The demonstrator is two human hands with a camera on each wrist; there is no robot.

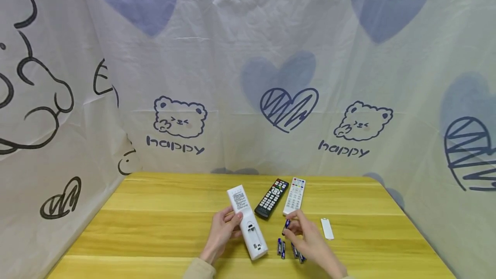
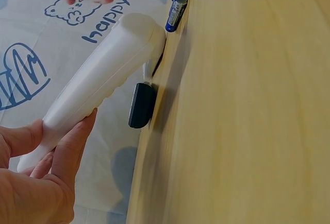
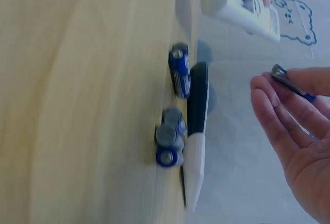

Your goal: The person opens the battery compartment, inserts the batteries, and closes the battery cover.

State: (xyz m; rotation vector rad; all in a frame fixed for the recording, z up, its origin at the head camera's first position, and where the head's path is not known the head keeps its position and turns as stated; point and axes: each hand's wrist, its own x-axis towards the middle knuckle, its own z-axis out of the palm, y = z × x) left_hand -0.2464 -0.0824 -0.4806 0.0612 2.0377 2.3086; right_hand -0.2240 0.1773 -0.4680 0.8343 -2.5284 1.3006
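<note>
My left hand (image 1: 224, 231) grips a white remote control (image 1: 242, 201) by its side, its back turned up toward me. The remote's battery compartment (image 1: 253, 236) is uncovered and looks hollow. Between the thumb and fingers of my right hand (image 1: 310, 238) a blue battery (image 1: 286, 224) is pinched, raised above the table, to the right of the remote. Several more blue batteries (image 1: 280, 249) lie on the table below that hand, some partly hidden by it in the head view. A small white battery cover (image 1: 327, 229) lies to the right of my right hand.
A black remote control (image 1: 272, 198) and a second white remote (image 1: 295, 196) lie face up behind my hands on the wooden table (image 1: 162, 214). A printed cloth (image 1: 232, 141) hangs behind the table's far edge and along its sides.
</note>
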